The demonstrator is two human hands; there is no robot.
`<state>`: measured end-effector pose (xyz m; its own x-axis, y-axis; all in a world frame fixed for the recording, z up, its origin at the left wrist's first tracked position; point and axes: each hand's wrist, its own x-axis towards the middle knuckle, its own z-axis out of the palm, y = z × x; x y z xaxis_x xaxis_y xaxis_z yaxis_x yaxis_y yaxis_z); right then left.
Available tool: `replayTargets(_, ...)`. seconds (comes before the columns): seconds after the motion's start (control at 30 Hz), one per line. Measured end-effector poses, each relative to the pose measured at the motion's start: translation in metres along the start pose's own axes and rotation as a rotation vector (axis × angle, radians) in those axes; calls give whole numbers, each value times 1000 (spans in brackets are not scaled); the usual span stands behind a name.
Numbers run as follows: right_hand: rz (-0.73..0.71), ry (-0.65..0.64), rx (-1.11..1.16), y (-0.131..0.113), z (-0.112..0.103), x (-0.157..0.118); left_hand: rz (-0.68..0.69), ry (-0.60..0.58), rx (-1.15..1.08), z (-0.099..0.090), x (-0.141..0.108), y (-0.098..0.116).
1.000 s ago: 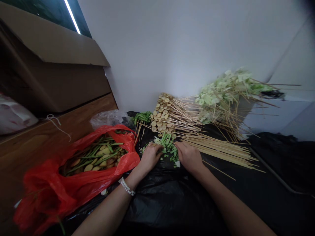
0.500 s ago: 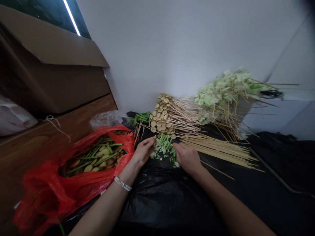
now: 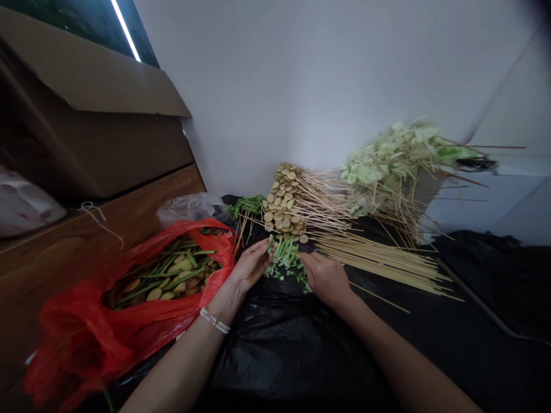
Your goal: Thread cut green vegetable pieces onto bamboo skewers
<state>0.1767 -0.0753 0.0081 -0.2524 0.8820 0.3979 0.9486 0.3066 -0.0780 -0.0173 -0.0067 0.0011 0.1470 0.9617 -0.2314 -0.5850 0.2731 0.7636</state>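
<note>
My left hand (image 3: 253, 263) pinches a short green vegetable piece (image 3: 271, 244) upright between thumb and fingertips. Opposite it, my right hand (image 3: 326, 276) has its fingers closed at the right side of the cut green stalks (image 3: 286, 250); what they hold is hidden. Small chopped green and white bits (image 3: 284, 268) lie between the hands on black plastic (image 3: 297, 344). Just behind are skewered potato slices (image 3: 282, 206), their sticks pointing right. A single skewer (image 3: 383, 298) extends out from behind my right hand; whether it is gripped cannot be seen.
A red plastic bag (image 3: 81, 321) of potato slices and green stalks sits at left. Bare bamboo skewers (image 3: 387, 261) lie right, below skewered cabbage (image 3: 387, 152). Skewered greens (image 3: 247, 205) and a clear bag (image 3: 191, 207) are behind my left hand. A cardboard box (image 3: 120, 143) stands back left.
My right hand has shifted slightly left, closer to the green stalks. The left hand stays nearly in place, with the green piece more upright in its fingers.
</note>
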Motion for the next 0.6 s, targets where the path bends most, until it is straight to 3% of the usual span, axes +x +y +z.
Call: replayTargets(0.6,-26,-27,0,-3,-4,-1,26,-3,45,-2,1,-3)
